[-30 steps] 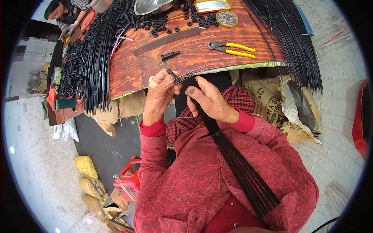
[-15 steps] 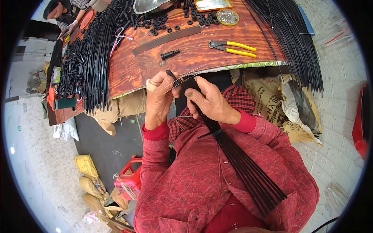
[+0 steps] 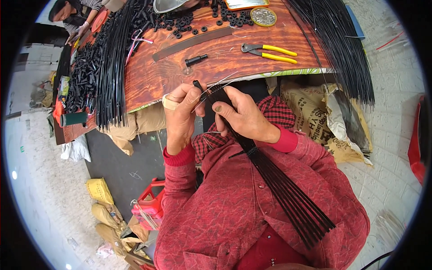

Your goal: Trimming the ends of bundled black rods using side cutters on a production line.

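My right hand (image 3: 247,118) closes round a flat fan of thin black rods (image 3: 288,191), thumb on top. Their spread ends reach down over my red jacket, and a dark cross tie (image 3: 245,153) binds them partway along. Beside it, my left hand (image 3: 182,112), a tan bandage round one finger, pinches a short black rod end (image 3: 196,84) between thumb and fingers. A thin pale wire (image 3: 225,79) runs across the upper rod ends between my hands. Part of the wire and my left fingertips are hidden.
On the wooden table (image 3: 166,81) lie yellow-handled pliers (image 3: 270,51), a black handle piece (image 3: 196,60), a dark flat bar (image 3: 193,43) and a dish of small metal bits (image 3: 263,17). Long black rods (image 3: 112,76) overhang its left and right ends. A co-worker's hand (image 3: 82,29) shows far left.
My left hand has shifted slightly left. The pale wire's loose end now stands out more above the rod ends, and the fanned rods have swung slightly right. My right hand keeps its grip.
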`<state>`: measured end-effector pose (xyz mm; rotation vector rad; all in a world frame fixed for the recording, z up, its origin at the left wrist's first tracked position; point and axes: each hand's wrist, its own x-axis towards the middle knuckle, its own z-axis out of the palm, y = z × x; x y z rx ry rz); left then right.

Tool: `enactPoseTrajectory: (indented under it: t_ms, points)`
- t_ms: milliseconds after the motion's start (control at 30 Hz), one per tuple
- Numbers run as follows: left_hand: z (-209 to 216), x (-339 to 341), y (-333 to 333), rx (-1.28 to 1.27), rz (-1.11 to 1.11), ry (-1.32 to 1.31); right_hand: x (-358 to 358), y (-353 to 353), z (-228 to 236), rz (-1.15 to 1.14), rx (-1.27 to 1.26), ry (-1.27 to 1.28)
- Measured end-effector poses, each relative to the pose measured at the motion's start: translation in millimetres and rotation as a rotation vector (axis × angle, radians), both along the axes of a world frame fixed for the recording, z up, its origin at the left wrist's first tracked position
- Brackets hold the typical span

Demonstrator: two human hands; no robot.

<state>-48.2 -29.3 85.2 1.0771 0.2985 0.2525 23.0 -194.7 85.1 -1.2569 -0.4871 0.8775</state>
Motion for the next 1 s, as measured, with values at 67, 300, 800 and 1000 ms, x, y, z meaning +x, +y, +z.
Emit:
enactPoseTrajectory:
  t_ms: [67, 300, 800, 1000]
  points:
    - [1.4, -0.7, 0.5, 0.021, -0.004, 0.024, -0.3, 0.6, -0.9, -0.001, 0.02, 0.01]
    - [-9.5, -12.7, 10.8, -0.08, -0.121, -0.088, 2.2, 3.8, -7.6, -0.001, -0.002, 0.049]
    - [-23.6, -19.6, 20.6, -0.078, -0.181, -0.132, 0.0, 1.1, -2.5, 0.041, 0.0, 0.004]
    - [-27.3, -15.4, 21.9, -0.09, -0.175, -0.101, 0.8, 0.9, -1.1, 0.018, 0.011, 0.054]
